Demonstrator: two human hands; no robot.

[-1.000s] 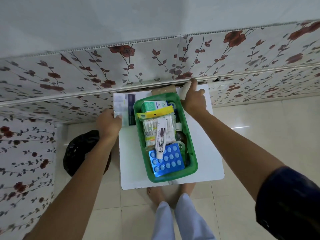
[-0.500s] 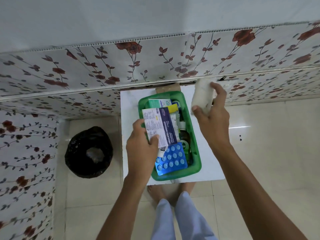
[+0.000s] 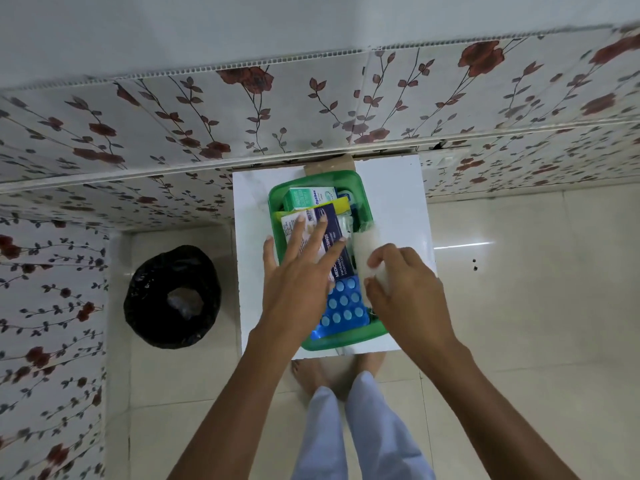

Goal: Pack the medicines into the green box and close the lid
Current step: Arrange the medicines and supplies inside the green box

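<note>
The green box (image 3: 346, 342) sits lidless on a small white table (image 3: 394, 195). Inside lie a green-and-white carton (image 3: 308, 197) at the far end, a white-and-navy dressings pack (image 3: 332, 233) in the middle and a blue blister pack (image 3: 343, 311) at the near end. My left hand (image 3: 298, 275) lies flat on the dressings pack, fingers spread. My right hand (image 3: 405, 292) grips a white gauze roll (image 3: 365, 249) over the box's right side. No lid is visible.
A black-lined bin (image 3: 173, 296) stands on the floor left of the table. A flower-patterned wall runs behind and to the left. A brown cardboard piece (image 3: 329, 167) sticks out behind the box. My bare feet are under the table's near edge.
My left hand has laid the dressings pack into the box and now rests flat on it. My right hand has brought the gauze roll from the table's far right down over the box.
</note>
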